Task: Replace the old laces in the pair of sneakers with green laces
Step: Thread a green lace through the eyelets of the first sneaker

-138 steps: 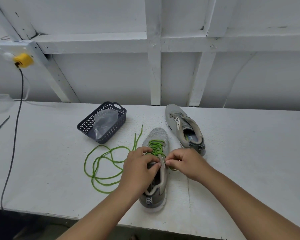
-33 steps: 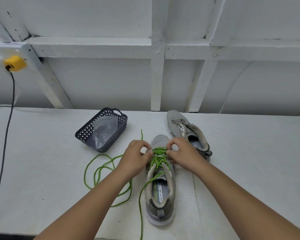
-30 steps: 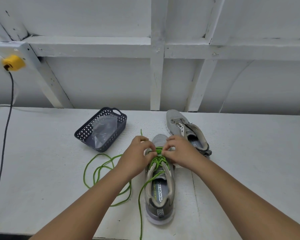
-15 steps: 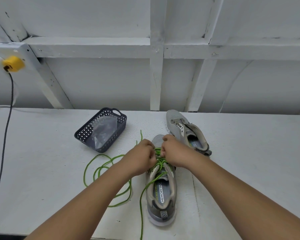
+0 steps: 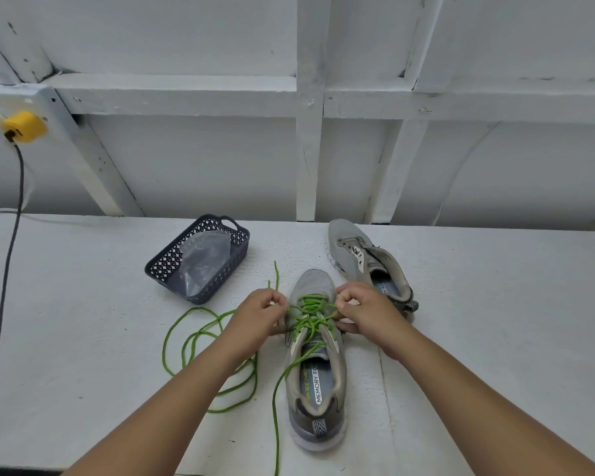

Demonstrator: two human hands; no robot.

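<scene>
At the upper left of the frame a yellow plug [image 5: 24,126] sits on the white wall frame, its dark cable [image 5: 6,269] dropping down the left edge over the white worktop [image 5: 83,338]. Left of centre stands a dark perforated basket [image 5: 200,259] with a clear plastic bag [image 5: 203,259] inside. Below it, loose loops of green lace [image 5: 193,341] lie on the worktop, partly hidden by the left forearm. The left hand [image 5: 260,316] pinches a lace strand at the left eyelets of the near sneaker [image 5: 315,365] at lower centre; the right hand [image 5: 364,309] has its fingers curled on a strand at the right eyelets. The second sneaker [image 5: 368,266], unlaced, lies just behind, upper right of centre. Compared with half a second ago, the hands have drawn apart, uncovering the green crossings.
</scene>
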